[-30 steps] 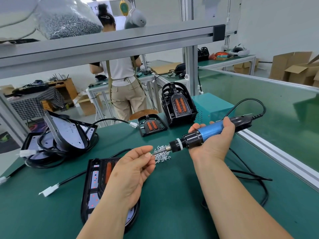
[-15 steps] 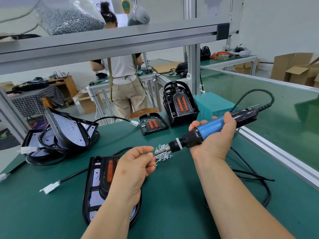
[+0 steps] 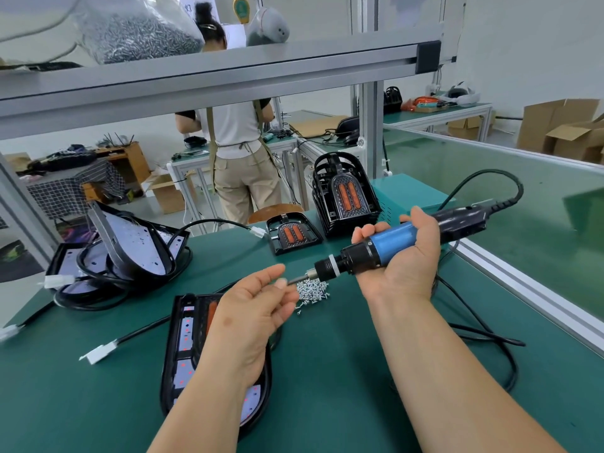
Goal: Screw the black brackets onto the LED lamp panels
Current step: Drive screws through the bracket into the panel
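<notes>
Our right hand (image 3: 405,266) grips the blue screwdriver (image 3: 389,241), our left hand (image 3: 255,318) fingers (image 3: 281,284) pinch its bit (image 3: 295,280) beside the loose screws (image 3: 312,291), the LED lamp panel (image 3: 186,348) lies on the table (image 3: 327,387) under our left forearm, and black brackets (image 3: 346,194) stand stacked farther back.

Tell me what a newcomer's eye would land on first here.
The blue electric screwdriver gripped in the right hand at centre, its bit met by the left hand. Beneath the bit lies a pile of silver screws on the green table; a lamp panel lies under the left forearm.
</notes>
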The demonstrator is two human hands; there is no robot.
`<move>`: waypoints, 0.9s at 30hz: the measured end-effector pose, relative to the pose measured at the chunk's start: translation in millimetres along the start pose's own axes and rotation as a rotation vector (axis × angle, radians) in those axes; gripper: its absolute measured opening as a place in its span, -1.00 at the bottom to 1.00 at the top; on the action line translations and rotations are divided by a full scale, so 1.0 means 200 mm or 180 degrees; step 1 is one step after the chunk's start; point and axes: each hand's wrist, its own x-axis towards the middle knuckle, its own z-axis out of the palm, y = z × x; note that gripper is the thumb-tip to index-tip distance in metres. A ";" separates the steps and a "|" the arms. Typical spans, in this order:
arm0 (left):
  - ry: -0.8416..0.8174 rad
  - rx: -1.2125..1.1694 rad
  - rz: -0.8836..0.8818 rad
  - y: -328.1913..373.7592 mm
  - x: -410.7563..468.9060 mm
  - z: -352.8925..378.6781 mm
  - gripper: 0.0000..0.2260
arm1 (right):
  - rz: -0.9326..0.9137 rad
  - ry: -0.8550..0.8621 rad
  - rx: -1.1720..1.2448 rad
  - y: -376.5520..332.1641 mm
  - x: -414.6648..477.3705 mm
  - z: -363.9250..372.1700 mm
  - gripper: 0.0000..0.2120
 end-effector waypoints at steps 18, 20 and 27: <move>-0.0293 0.1387 -0.0615 0.10 0.03 -0.55 -0.78 | -0.0115 -0.0200 -0.0840 0.16 -0.04 0.04 -0.76; -0.0393 0.1464 -0.0564 0.09 0.04 -0.54 -0.84 | -0.0164 -0.0347 -0.0969 0.19 -0.03 0.07 -0.75; 0.0120 0.0699 -0.0326 0.06 0.05 -0.53 -0.61 | -0.0354 -0.0543 -0.1178 0.22 0.02 0.23 -0.80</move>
